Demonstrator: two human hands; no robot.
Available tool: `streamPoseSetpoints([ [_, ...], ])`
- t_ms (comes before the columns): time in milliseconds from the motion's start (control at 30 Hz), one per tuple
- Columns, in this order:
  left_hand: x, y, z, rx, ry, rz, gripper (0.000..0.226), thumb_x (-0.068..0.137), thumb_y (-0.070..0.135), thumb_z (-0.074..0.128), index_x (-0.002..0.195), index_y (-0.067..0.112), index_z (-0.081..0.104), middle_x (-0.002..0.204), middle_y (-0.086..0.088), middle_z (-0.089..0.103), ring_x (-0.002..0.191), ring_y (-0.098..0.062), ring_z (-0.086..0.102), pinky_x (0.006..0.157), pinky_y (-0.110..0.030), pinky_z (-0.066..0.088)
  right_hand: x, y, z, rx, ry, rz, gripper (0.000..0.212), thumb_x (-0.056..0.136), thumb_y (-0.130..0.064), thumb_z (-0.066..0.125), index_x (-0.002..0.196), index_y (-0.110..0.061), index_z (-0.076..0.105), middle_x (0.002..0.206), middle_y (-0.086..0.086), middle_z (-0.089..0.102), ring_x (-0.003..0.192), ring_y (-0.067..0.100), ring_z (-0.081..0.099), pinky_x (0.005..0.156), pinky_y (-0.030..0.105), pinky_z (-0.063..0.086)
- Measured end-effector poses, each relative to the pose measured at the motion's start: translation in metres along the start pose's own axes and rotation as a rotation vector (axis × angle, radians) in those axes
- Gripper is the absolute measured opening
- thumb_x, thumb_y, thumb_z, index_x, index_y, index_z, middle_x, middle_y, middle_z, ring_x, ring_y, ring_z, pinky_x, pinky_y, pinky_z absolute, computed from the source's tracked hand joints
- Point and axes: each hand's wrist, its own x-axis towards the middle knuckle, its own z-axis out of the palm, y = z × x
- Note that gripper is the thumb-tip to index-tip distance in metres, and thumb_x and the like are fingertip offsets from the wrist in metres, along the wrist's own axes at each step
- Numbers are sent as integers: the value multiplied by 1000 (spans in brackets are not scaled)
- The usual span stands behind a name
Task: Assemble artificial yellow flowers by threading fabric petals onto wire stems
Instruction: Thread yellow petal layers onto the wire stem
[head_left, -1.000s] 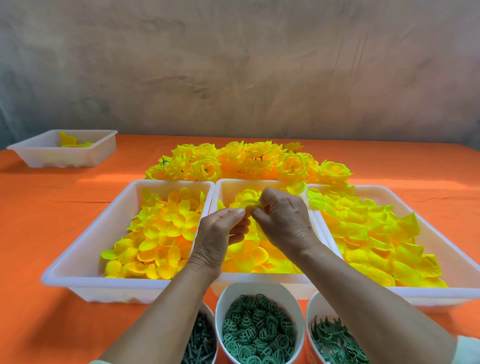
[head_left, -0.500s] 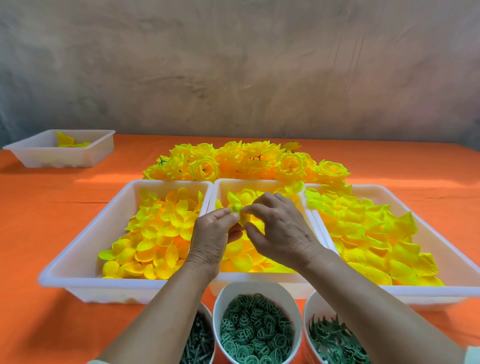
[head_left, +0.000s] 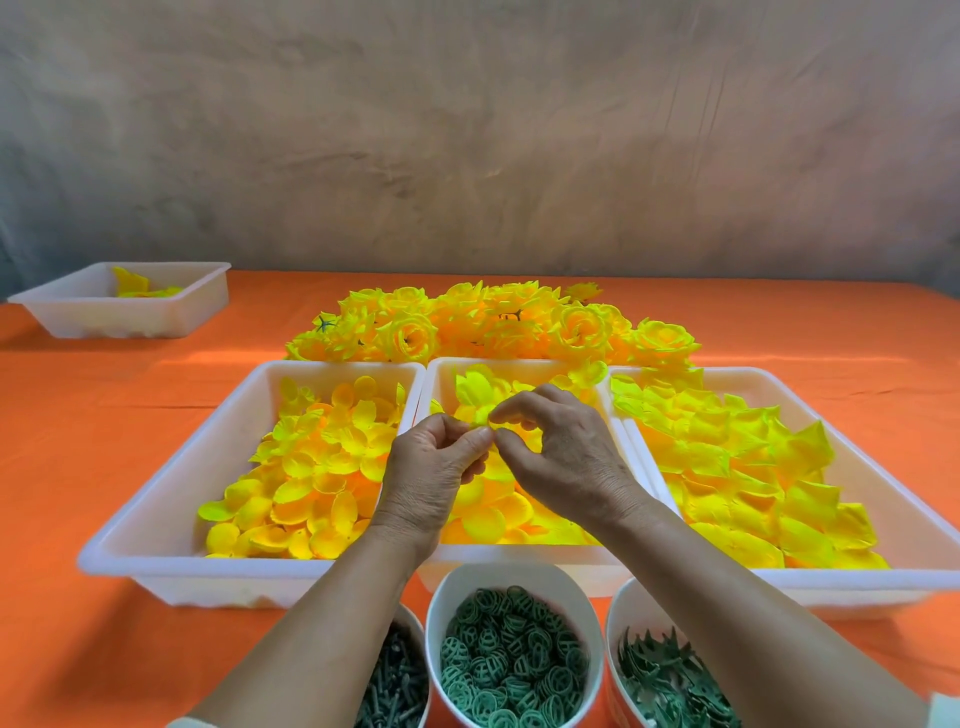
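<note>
Petals are kept sorted in trays (head_left: 171, 499) near the desk's (head_left: 78, 457) front edge, apparently for quick reach. Over the middle tray (head_left: 524, 362), the left hand (head_left: 431, 478) is held knuckles-up, its fingers (head_left: 470, 447) clenched on a yellow petal (head_left: 479, 417). The same petal is pinched by the right hand (head_left: 566, 457), wrist raised and forefinger arched, presumably to open it for threading.

four white trays (head_left: 156, 512), three cups (head_left: 435, 618), two hands (head_left: 428, 480).

Mottled grey-brown wall (head_left: 467, 130) at 12 o'clock. Orange-clothed table (head_left: 78, 467) spans 3 to 9. Brighter light band at 10.
</note>
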Motion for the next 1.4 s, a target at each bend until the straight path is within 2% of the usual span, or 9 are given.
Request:
streamPoseSetpoints([
  [500, 0, 5, 2, -136, 29, -66, 20, 95, 13, 62, 77, 16, 71, 69, -2, 71, 68, -12, 68, 60, -21, 56, -4, -3, 4, -168, 57, -137, 15, 86, -36, 68, 86, -21, 72, 85, -1, 67, 85, 23, 60, 73, 34, 45],
  [600, 1, 5, -1, -174, 32, -90, 32, 92, 5, 56, 72, 22, 74, 72, -4, 71, 71, -17, 67, 61, -26, 56, -1, -3, 4, 19, 104, 5, 12, 88, -33, 63, 87, -22, 67, 89, -4, 65, 88, 16, 59, 78, 35, 47],
  [667, 2, 6, -3, -212, 6, -96, 35, 91, 2, 47, 82, 21, 76, 81, -10, 73, 77, -24, 71, 59, -28, 56, 7, 1, 2, 159, 129, 196, 11, 91, -31, 58, 96, -22, 63, 97, -4, 65, 94, 16, 60, 83, 34, 46],
  [733, 3, 6, -5, -242, -28, -100, 36, 90, 2, 41, 95, 15, 73, 92, -16, 74, 82, -29, 74, 59, -30, 56, 16, 5, -3, 388, 38, 456, 22, 94, -41, 53, 107, -24, 57, 108, -2, 63, 104, 18, 59, 89, 37, 47],
  [800, 3, 5, -6, -253, -48, -111, 41, 90, 3, 37, 91, 18, 75, 94, -14, 74, 82, -27, 73, 59, -31, 56, 21, 11, -6, 701, -115, 660, 41, 95, -54, 47, 116, -20, 56, 117, 3, 62, 107, 20, 60, 86, 37, 49],
  [900, 3, 4, -5, -259, -55, -144, 41, 87, 5, 38, 84, 17, 76, 90, -13, 73, 77, -23, 69, 58, -33, 56, 20, 14, -10, 966, -264, 722, 53, 86, -62, 51, 110, -17, 66, 108, 2, 71, 100, 17, 66, 80, 32, 50],
  [1133, 6, 0, -5, -175, -68, -172, 30, 86, 5, 38, 96, -4, 65, 91, -15, 65, 82, -26, 62, 61, -36, 55, 22, 7, -9, 1061, -221, 736, 27, 82, -23, 72, 105, -9, 69, 98, 13, 64, 89, 24, 54, 73, 30, 42],
  [1300, 7, -1, -5, -95, -17, -126, 40, 91, 7, 39, 61, 22, 61, 86, -11, 52, 86, -27, 52, 58, -33, 52, 22, 7, -16, 1003, -281, 676, 14, 84, -9, 70, 96, -13, 73, 87, 4, 68, 81, 16, 60, 68, 25, 46],
  [1400, 7, 0, -4, -152, -3, -142, 46, 94, 13, 42, 58, 27, 65, 89, -12, 55, 84, -26, 58, 56, -31, 54, 22, 8, -20, 993, -265, 649, 18, 82, -5, 71, 97, -15, 73, 80, 3, 70, 69, 13, 64, 62, 24, 48],
])
